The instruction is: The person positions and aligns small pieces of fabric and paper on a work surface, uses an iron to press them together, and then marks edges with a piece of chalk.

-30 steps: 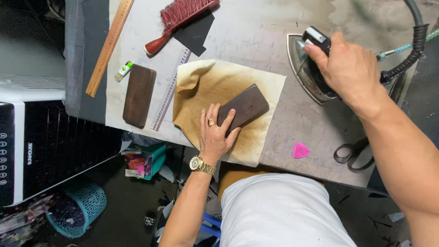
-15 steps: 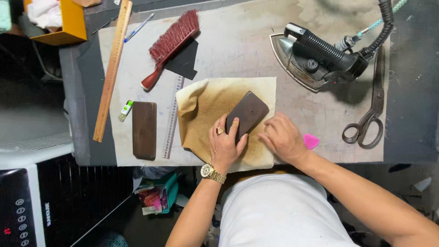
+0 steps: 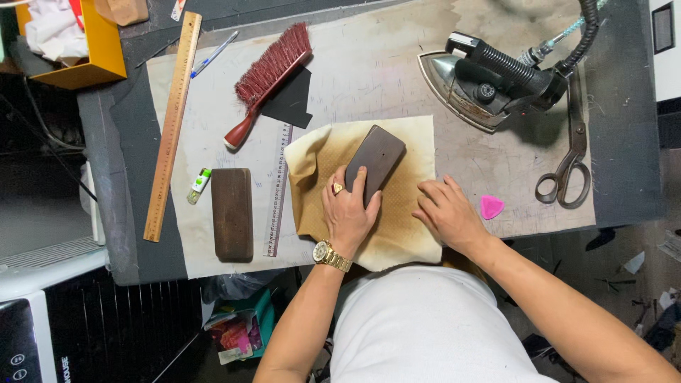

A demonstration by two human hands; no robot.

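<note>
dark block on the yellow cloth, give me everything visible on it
The dark block is a flat, dark brown oblong with rounded corners, wood by the look of it, with a smooth, dull top. It lies flat on the stained yellow cloth, set at a slant, its far end toward the iron. The left hand presses on its near end, fingers over the edge. The right hand rests on the cloth beside it, not touching it. Its underside is hidden.

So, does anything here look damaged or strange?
Yes. The yellowish cloth under both hands shows brown, scorch-like stains around the dark wooden block, and its left corner is folded over. The left hand presses the block; the right hand lies flat on the cloth.
</note>
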